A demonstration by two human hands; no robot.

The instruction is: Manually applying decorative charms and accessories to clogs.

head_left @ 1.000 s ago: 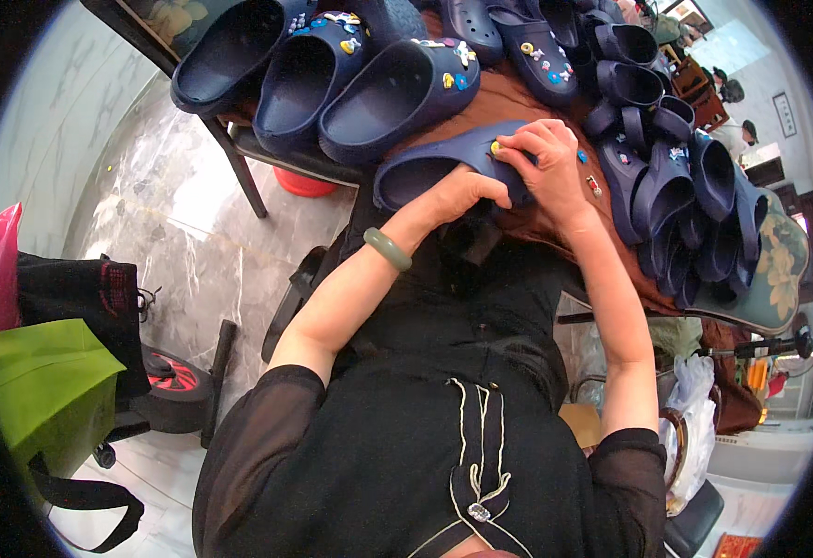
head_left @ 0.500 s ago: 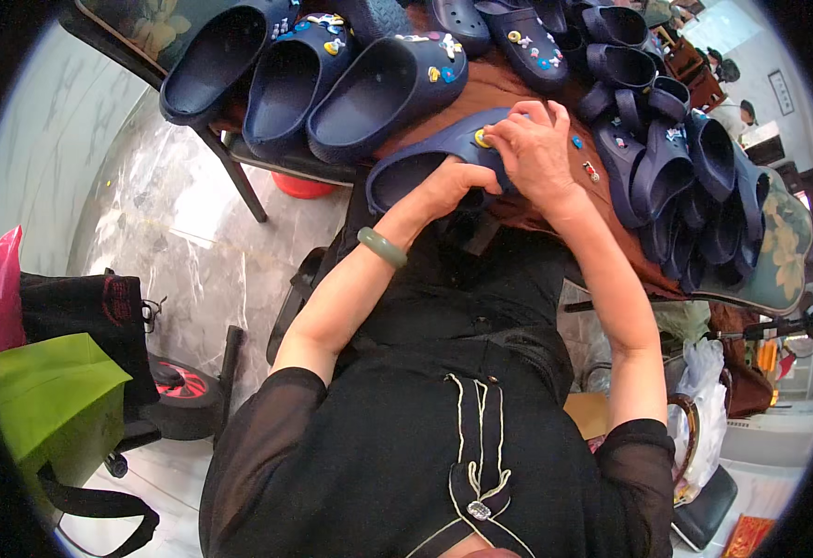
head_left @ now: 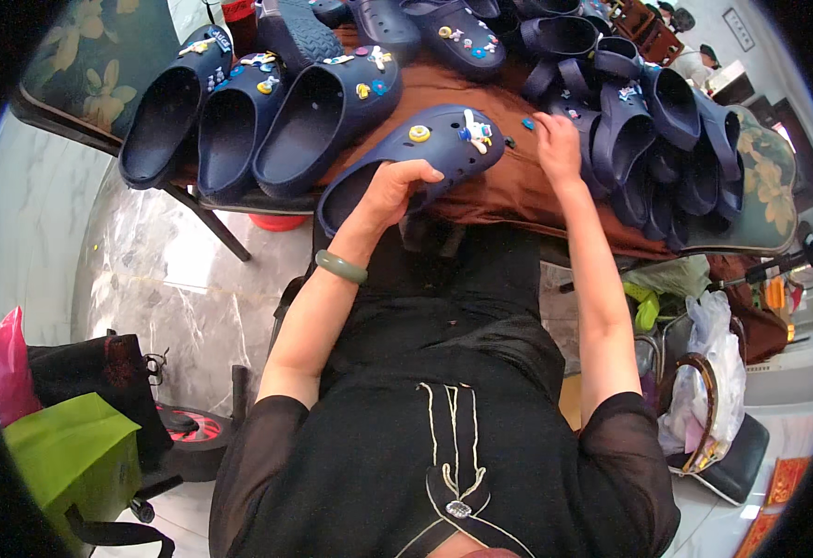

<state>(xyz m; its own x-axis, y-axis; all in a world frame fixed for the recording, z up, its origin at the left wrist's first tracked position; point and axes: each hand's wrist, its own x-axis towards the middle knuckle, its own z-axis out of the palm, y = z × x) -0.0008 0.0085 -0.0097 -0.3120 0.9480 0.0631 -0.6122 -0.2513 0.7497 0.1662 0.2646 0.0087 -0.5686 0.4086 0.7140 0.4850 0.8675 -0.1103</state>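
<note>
**Navy clog held at the table edge, right hand among loose charms**

Much is hard to read here. The far row of clogs (head_left: 443, 28) is cut off by the top rim, and the stacked navy clogs (head_left: 667, 139) at the right overlap so that single shoes cannot be counted. The fingertips of the right hand (head_left: 557, 144) are turned away from the camera; whether they pinch anything cannot be told. A small blue charm (head_left: 527, 123) lies just beside them on the brown tablecloth (head_left: 518, 191).

The left hand (head_left: 395, 191) is closed around the heel end of a navy clog (head_left: 425, 153), thumb over the rim of its opening, fingers hidden beneath. The clog lies tilted on the near table edge, toe pointing right, with a yellow charm (head_left: 419, 133) and a white charm (head_left: 476, 130) on its upper. The left forearm rises from below, a green bangle (head_left: 341, 267) at the wrist. The right arm reaches forward nearly straight. Three more decorated clogs (head_left: 267, 112) sit side by side to the left.
</note>
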